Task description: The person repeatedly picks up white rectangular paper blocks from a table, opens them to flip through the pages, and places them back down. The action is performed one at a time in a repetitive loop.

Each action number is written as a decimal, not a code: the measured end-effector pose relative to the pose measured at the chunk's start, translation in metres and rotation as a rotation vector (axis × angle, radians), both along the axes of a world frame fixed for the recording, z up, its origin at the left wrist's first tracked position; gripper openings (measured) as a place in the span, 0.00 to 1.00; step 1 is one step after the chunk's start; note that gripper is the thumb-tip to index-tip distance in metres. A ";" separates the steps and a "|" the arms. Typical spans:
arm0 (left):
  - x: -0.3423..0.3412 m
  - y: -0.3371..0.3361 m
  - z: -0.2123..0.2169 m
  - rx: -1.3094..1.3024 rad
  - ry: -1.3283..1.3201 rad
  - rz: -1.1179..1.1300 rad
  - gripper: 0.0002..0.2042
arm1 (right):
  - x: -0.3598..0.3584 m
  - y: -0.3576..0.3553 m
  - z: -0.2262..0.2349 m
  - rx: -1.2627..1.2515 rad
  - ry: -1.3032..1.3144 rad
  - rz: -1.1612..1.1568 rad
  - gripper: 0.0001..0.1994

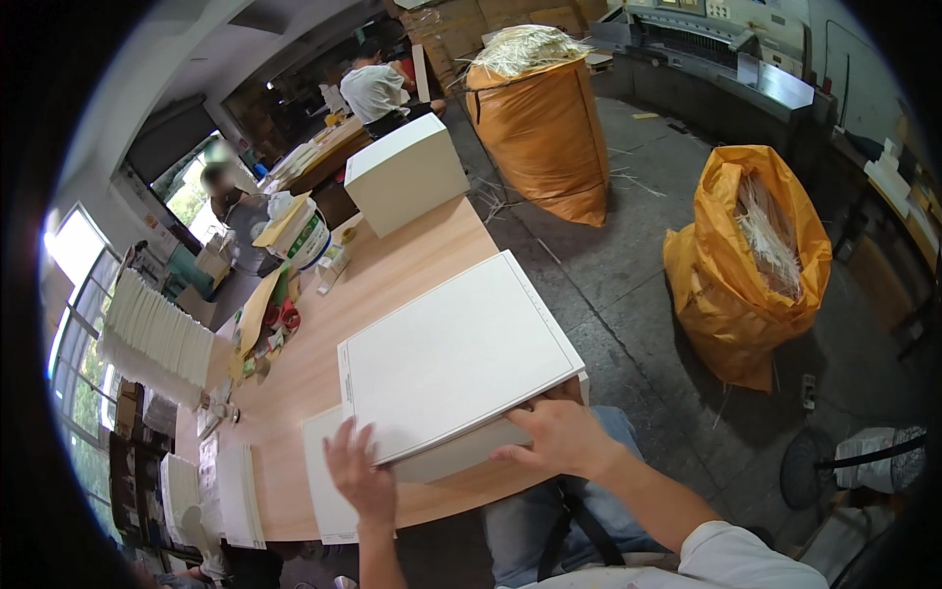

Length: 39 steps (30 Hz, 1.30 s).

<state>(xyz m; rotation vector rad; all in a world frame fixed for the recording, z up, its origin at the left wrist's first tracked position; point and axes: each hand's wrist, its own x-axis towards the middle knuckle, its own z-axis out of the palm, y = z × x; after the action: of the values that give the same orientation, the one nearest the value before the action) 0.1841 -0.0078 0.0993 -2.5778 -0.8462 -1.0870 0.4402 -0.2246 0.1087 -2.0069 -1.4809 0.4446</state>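
Note:
A stack of large white paper sheets [446,358] with thin printed border lines lies at the near edge of the wooden table. My left hand [361,476] is at the stack's near left corner, fingers spread and slightly blurred, gripping nothing. Along the near right edge, my right hand [564,434] touches the stack with its fingertips partly hidden beneath the upper sheets. Its thumb sticks out to the left, apart from the other fingers. More white sheets [324,471] lie lower down, partly under the stack and behind my left hand.
The wooden table [412,280] also bears a white block-like stack [407,177], a white bucket [299,236], tape rolls [289,316] and paper piles [157,334]. Orange sacks [545,137] of paper strips stand right. Two people are in the background, one in a white shirt [375,93].

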 end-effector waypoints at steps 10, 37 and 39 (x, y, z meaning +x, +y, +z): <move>-0.033 -0.096 0.003 -0.220 -0.181 -0.237 0.19 | 0.006 0.021 -0.110 0.565 -0.681 -0.159 0.23; -0.178 -0.005 -0.116 -1.331 -1.677 -0.281 0.16 | 0.002 0.022 -0.073 0.462 -0.778 -0.149 0.24; -0.178 0.013 -0.146 -1.366 -1.710 -0.176 0.16 | 0.002 0.021 -0.073 0.456 -0.775 -0.150 0.24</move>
<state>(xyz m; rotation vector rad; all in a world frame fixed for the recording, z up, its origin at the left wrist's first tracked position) 0.0058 0.0053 -0.0469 -1.3712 -2.1352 -3.8226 0.4427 -0.2031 0.0360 -1.9598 -1.6294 -0.7588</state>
